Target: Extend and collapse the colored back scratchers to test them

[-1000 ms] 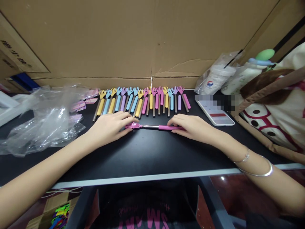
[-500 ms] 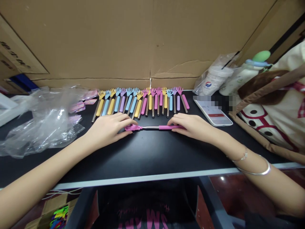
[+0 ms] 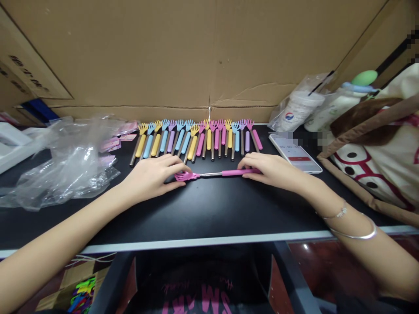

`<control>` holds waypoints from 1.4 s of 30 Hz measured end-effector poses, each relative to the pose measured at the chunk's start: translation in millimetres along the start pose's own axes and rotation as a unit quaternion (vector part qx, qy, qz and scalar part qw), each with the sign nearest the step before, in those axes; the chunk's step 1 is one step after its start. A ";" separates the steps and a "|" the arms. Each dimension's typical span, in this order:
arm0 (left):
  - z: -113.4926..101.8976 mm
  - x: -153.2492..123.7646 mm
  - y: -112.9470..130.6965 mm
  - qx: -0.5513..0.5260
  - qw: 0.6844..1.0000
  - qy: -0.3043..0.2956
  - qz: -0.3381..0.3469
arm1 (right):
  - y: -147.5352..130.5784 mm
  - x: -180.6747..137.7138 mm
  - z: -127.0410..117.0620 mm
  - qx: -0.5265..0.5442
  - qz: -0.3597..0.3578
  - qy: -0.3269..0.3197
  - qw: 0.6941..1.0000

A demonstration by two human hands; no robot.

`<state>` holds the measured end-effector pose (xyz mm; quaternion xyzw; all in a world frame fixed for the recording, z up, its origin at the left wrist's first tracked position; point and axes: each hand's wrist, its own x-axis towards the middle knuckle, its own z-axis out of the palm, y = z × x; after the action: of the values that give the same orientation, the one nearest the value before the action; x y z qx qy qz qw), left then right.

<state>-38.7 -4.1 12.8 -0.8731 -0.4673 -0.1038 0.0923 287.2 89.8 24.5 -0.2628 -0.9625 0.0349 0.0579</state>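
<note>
A pink telescopic back scratcher (image 3: 211, 174) lies crosswise between my hands, low over the black desktop, with a short length of its metal rod showing. My left hand (image 3: 159, 174) is closed on its claw-shaped head. Around the pink handle at the other end, my right hand (image 3: 266, 171) has its fingers pinched. Just behind, several more back scratchers (image 3: 208, 140) in yellow, blue, purple and pink stand side by side in a row, claws pointing away from me and handles lying next to metal rods.
Crumpled clear plastic bags (image 3: 70, 168) lie at left beside small pink cards (image 3: 113, 144). To the right are a phone (image 3: 296, 153), a cup in a bag (image 3: 299, 109), a bottle (image 3: 343, 102) and a cloth bag (image 3: 386, 144). Cardboard (image 3: 147, 56) walls the back.
My hands keep their hold on the pink back scratcher, the right one slightly farther from the left. The whole view has shifted a little.
</note>
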 end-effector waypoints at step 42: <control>4.3 3.3 0.6 -0.055 0.997 -0.021 -0.055 | -3.1 -0.6 -1.6 -0.024 0.015 -0.018 0.999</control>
<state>-36.0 -0.7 9.5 -0.8521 -0.5096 -0.1158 0.0279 286.4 86.9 26.3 -0.2781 -0.9598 0.0178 0.0334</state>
